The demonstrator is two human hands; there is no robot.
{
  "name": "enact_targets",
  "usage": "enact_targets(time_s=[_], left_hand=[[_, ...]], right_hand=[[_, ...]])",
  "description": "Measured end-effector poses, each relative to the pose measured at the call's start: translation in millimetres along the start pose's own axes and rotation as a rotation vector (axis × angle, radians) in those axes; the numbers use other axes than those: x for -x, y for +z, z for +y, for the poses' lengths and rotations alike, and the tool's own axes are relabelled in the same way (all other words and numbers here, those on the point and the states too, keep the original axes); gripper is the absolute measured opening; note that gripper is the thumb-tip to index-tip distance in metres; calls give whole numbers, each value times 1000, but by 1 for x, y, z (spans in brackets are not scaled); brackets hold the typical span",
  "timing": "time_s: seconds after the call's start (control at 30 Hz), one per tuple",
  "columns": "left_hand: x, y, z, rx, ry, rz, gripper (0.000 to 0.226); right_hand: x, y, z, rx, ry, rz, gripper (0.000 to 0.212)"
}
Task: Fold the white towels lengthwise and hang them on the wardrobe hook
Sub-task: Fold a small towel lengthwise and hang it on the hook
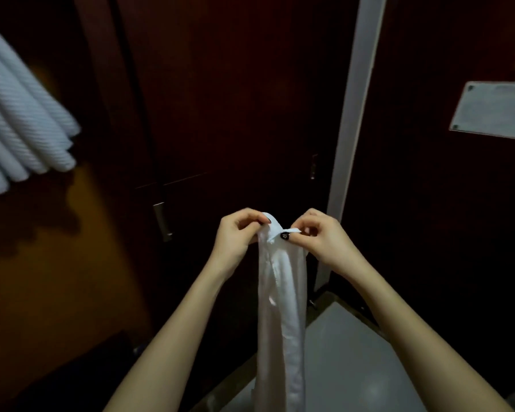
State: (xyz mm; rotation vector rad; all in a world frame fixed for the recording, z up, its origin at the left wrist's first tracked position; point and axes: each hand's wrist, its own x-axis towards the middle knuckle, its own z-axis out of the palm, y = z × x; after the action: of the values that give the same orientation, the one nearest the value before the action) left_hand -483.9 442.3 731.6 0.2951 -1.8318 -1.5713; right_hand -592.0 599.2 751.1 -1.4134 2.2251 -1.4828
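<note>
White towel (pixel 281 307) pinched at its top between left hand (pixel 235 236) and right hand (pixel 321 239)

Dim room: dark red-brown wardrobe doors (pixel 235 99), pale upright frame strip (pixel 354 114), grey floor (pixel 354 367), orange-lit wall (pixel 57 278) at left.

At eleven o'clock from you stood a dark wooden door (pixel 235 99) with a small metal handle (pixel 162 220) at its lower left. At one o'clock a pale vertical frame strip (pixel 354 114) rose. At three o'clock a grey metal plate (pixel 492 110) sat on the dark panel. At five o'clock lay light floor (pixel 354 367).
</note>
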Motion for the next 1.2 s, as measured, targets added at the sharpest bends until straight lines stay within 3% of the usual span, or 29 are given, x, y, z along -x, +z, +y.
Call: enact_targets(time_s=[0.07, 0.17, 0.23, 0.37, 0.47, 0.57, 0.67, 0.73, 0.9, 0.97, 1.2], left_hand=[[11, -17, 6, 14, 1, -7, 32], [25, -44, 17, 91, 23, -45, 16], [31, -61, 24, 146, 35, -46, 26], [35, -92, 35, 66, 117, 118, 9], [37, -123, 42, 12, 183, 209, 19], [39, -165, 52, -43, 234, 291, 23], [39, -208, 63, -80, 297, 353, 26], [43, -235, 69, -131, 342, 381, 25], [60, -305, 71, -231, 307, 468, 15], [68, -330, 67, -270, 259, 485, 15], [96, -394, 68, -471, 251, 497, 23]], right_hand=[[-8, 16, -14, 4, -69, -30, 18], [-19, 36, -36, 5, -141, -48, 16], [-27, 47, -50, -20, -170, -47, 19], [-39, 75, -78, -91, -207, -69, 21], [-46, 97, -98, -71, -221, -136, 23], [-53, 112, -109, 34, -187, -284, 28], [-58, 129, -115, 215, -216, -342, 16], [-58, 147, -119, 270, -226, -311, 12], [-62, 181, -143, -6, -205, -337, 36], [-67, 194, -154, 9, -208, -335, 42], [-72, 255, -192, -48, -234, -78, 38]])
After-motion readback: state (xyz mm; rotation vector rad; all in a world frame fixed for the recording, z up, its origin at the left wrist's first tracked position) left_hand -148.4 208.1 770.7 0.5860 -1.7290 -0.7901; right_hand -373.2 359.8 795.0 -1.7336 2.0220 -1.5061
